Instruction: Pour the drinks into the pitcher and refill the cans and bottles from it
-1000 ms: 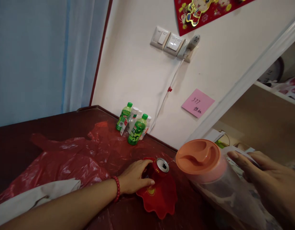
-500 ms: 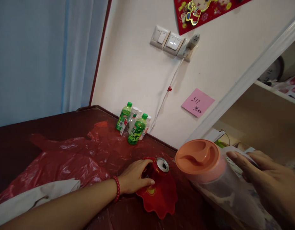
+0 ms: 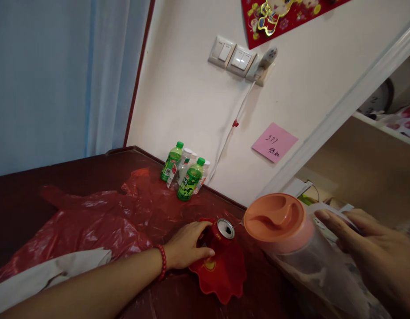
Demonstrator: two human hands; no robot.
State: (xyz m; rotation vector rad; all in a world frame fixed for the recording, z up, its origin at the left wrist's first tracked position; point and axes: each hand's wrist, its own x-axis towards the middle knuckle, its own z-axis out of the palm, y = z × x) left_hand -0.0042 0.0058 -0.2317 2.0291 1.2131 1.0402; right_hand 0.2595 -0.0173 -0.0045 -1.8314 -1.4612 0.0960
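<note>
My left hand (image 3: 188,247) is wrapped round a red drink can (image 3: 221,232) with an opened silver top, which stands on a red scalloped plate (image 3: 221,274) on the dark red table (image 3: 91,173). A red bead bracelet circles that wrist. My right hand (image 3: 367,252) holds the side of a clear plastic pitcher (image 3: 311,274) with an orange lid (image 3: 274,217), tilted towards the can, fingers curled round its far side. The pitcher's lid is just right of the can.
A crumpled red plastic bag (image 3: 91,221) and a white cloth (image 3: 58,270) lie on the table's left. Several small green and clear bottles (image 3: 186,177) stand against the wall. Wall switches, a plugged cable, a pink note (image 3: 274,142) and a shelf opening at right.
</note>
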